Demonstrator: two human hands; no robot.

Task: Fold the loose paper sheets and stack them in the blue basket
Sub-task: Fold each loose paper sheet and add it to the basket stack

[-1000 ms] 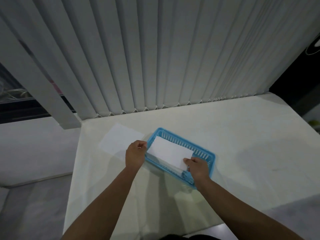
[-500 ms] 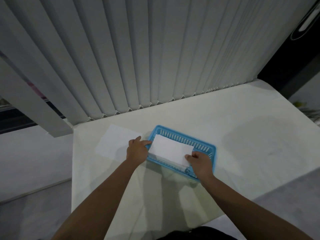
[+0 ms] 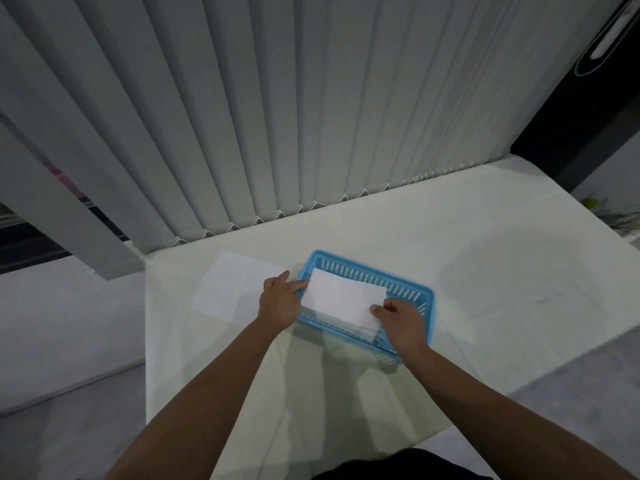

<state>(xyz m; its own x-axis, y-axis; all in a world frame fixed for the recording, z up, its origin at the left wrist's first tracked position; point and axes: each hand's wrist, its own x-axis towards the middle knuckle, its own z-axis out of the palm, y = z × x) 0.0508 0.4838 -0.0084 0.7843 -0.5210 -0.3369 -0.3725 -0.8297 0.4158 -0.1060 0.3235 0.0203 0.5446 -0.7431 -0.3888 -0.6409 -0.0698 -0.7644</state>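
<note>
a: grey vertical blinds [image 3: 277, 109] hung behind the pale tabletop [image 3: 485, 271]. where was the folded sheet [image 3: 343, 301]?
b: it lay in the blue basket [image 3: 424, 294], atop other folded paper there.
a: grip state?
b: left hand [image 3: 278, 304] pinched its left edge; right hand [image 3: 401, 318] pinched the near right corner. one loose sheet [image 3: 235, 289] lay flat just left of the basket.

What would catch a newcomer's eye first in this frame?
The blue basket at the middle of the pale table stands out. Both hands are on a folded white sheet lying in it, the left hand at its left end, the right hand at its near right corner. A flat unfolded sheet lies left of the basket.
</note>
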